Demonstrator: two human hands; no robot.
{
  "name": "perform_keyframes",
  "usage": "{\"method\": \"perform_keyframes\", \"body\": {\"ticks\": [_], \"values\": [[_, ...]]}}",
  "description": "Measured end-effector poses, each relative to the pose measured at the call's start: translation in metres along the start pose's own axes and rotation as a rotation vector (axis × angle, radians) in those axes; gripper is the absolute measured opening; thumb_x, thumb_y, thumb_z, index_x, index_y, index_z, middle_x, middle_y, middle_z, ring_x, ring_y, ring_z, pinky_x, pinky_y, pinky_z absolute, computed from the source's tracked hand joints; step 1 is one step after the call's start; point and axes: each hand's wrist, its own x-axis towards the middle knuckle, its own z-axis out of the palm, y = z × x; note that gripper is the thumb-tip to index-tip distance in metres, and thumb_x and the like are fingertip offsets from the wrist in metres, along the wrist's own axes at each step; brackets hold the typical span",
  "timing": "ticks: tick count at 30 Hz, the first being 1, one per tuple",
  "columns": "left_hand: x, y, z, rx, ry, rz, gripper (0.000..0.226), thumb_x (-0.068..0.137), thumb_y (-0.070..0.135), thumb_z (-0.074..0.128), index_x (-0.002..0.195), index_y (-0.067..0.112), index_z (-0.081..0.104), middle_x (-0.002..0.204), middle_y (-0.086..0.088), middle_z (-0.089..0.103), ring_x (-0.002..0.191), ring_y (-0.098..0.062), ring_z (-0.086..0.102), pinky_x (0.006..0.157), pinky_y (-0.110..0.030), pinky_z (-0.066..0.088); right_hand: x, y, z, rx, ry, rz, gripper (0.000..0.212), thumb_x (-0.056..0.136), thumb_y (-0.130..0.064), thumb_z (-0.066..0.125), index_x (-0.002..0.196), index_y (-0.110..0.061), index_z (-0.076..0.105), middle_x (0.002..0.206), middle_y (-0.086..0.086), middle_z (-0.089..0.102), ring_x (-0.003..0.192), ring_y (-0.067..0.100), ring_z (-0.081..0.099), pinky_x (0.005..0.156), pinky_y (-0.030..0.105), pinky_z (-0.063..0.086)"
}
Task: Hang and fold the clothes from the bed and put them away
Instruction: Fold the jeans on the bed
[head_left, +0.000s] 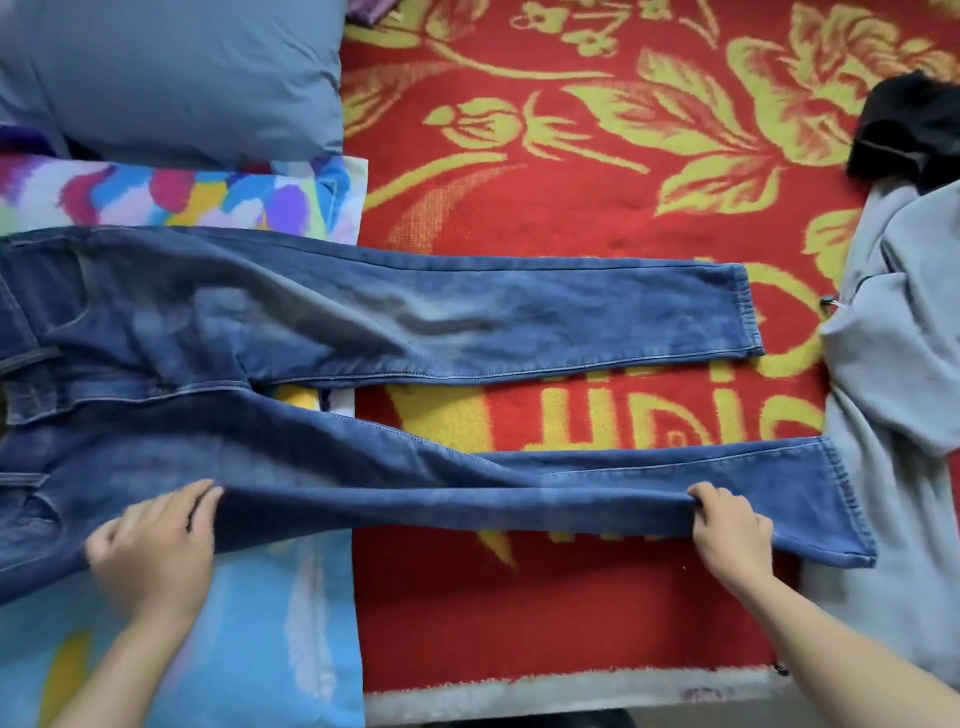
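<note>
A pair of blue jeans (322, 322) lies spread flat across the bed, waistband at the left edge of view, both legs stretching right. The far leg ends at a hem near the grey garment. My left hand (153, 545) grips the near leg's lower edge at the thigh. My right hand (730, 530) pinches the same edge close to the ankle hem, and the fabric between the two hands is lifted into a fold. A light grey sweatshirt (893, 415) lies crumpled at the right, with a black garment (909, 130) above it.
A red blanket with yellow flowers (571, 182) covers the bed's middle. A grey-blue pillow (171, 78) sits top left on a multicoloured sheet (208, 192). The blanket's white fringe edge (545, 696) runs along the near side.
</note>
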Motion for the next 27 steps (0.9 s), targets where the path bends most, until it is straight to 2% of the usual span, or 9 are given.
{"method": "perform_keyframes", "body": {"ticks": [3,5,8,11,13,16,19,22,27], "values": [[0.045,0.015,-0.002,-0.178,0.026,-0.169,0.043,0.093,0.028,0.035,0.100,-0.001,0.065,0.091,-0.031,0.064,0.084,-0.044,0.057,0.073,-0.034,0.033,0.025,-0.013,-0.016,0.069,0.086,0.037,0.027,0.095,-0.011,0.042,0.116,-0.012,0.059,0.108,0.014,0.062,0.104,0.035,0.052,0.084,0.042,0.034],[0.067,0.033,-0.005,-0.163,0.046,-0.130,0.042,0.092,0.029,0.036,0.096,-0.002,0.065,0.088,-0.031,0.063,0.083,-0.045,0.056,0.071,-0.040,0.037,0.042,-0.019,-0.026,0.035,0.113,-0.014,0.026,0.094,-0.010,0.044,0.115,-0.009,0.060,0.105,0.017,0.062,0.102,0.037,0.053,0.083,0.044,0.035],[0.069,0.072,-0.005,-0.211,0.018,0.259,0.059,0.092,0.047,0.037,0.086,-0.003,0.069,0.079,-0.026,0.065,0.078,-0.042,0.059,0.064,-0.050,0.046,0.068,-0.030,-0.038,-0.023,0.098,-0.092,0.026,0.096,-0.013,0.041,0.116,-0.012,0.057,0.105,0.012,0.060,0.102,0.034,0.051,0.084,0.041,0.031],[0.034,0.107,0.012,-0.133,-0.274,0.661,0.082,0.086,0.071,0.023,0.084,0.007,0.074,0.079,-0.010,0.069,0.077,-0.023,0.058,0.057,-0.039,0.053,0.089,-0.041,-0.045,-0.034,0.072,-0.109,0.026,0.097,-0.017,0.038,0.118,-0.015,0.055,0.107,0.010,0.057,0.103,0.032,0.048,0.086,0.040,0.029],[0.011,0.120,0.027,-0.004,-0.377,0.800,0.065,0.078,0.066,0.035,0.084,0.015,0.073,0.070,-0.002,0.067,0.060,-0.020,0.063,0.051,-0.028,0.053,0.102,-0.048,-0.048,-0.036,0.085,-0.116,0.026,0.097,-0.019,0.039,0.117,-0.014,0.055,0.107,0.011,0.057,0.103,0.033,0.048,0.087,0.040,0.027],[0.010,0.126,0.038,0.044,-0.315,0.651,0.034,0.068,0.031,0.038,0.074,0.012,0.066,0.051,-0.005,0.058,0.042,-0.024,0.059,0.038,-0.030,0.048,0.117,-0.052,-0.053,-0.094,0.128,-0.137,0.025,0.098,-0.026,0.042,0.110,-0.012,0.058,0.104,0.013,0.058,0.102,0.034,0.049,0.086,0.040,0.026],[0.038,0.126,0.037,0.048,-0.199,0.405,0.038,0.073,0.029,0.040,0.062,0.003,0.065,0.050,-0.014,0.058,0.040,-0.032,0.058,0.038,-0.034,0.044,0.133,-0.049,-0.059,-0.120,0.152,-0.137,0.032,0.097,-0.035,0.045,0.101,-0.006,0.058,0.100,0.018,0.060,0.099,0.036,0.052,0.082,0.043,0.029],[0.073,0.138,0.027,0.050,-0.123,0.362,0.040,0.080,0.031,0.043,0.064,0.001,0.064,0.053,-0.018,0.057,0.043,-0.035,0.058,0.040,-0.038,0.043,0.154,-0.044,-0.076,-0.118,0.188,-0.149,0.042,0.094,-0.042,0.047,0.093,-0.002,0.058,0.093,0.020,0.062,0.094,0.038,0.055,0.075,0.042,0.031],[0.171,0.193,0.025,0.060,0.109,0.194,0.015,0.082,0.012,0.063,0.080,-0.003,0.067,0.070,-0.030,0.060,0.070,-0.044,0.058,0.069,-0.051,0.039,0.214,-0.066,-0.120,-0.072,0.315,-0.173,0.046,0.090,-0.045,0.053,0.102,-0.001,0.058,0.101,0.024,0.060,0.100,0.038,0.052,0.080,0.044,0.032]]}}
